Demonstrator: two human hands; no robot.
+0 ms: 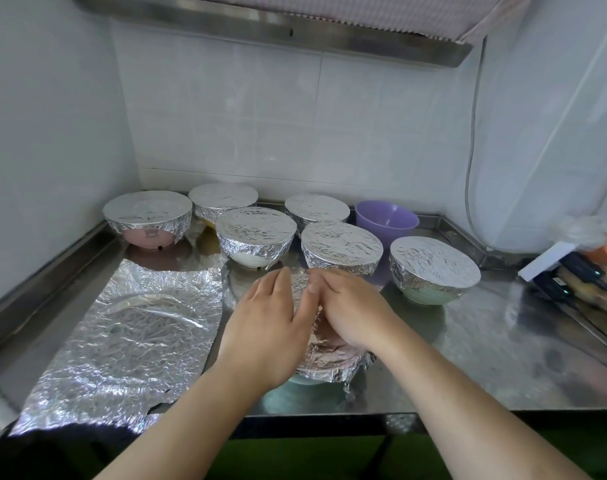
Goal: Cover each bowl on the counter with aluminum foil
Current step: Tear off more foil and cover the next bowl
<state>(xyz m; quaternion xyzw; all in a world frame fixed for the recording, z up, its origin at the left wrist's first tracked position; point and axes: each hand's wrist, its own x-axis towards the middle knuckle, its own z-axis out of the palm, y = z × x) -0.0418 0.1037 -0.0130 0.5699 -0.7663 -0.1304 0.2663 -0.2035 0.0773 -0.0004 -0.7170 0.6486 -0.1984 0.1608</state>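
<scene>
Near bowl (315,374) at the table's (485,358) front edge, under foil (324,344). My left hand (264,320) lies flat with straight fingers on the foil top; my right hand (350,306) curls loosely over it (whether it pinches anything, I cannot tell). I would press outward to the rim, then crimp the skirt evenly. A spare foil sheet (122,341) lies left; the purple bowl (386,218) remains uncovered.

No readable text, label, brand, number or sign anywhere in view.
</scene>
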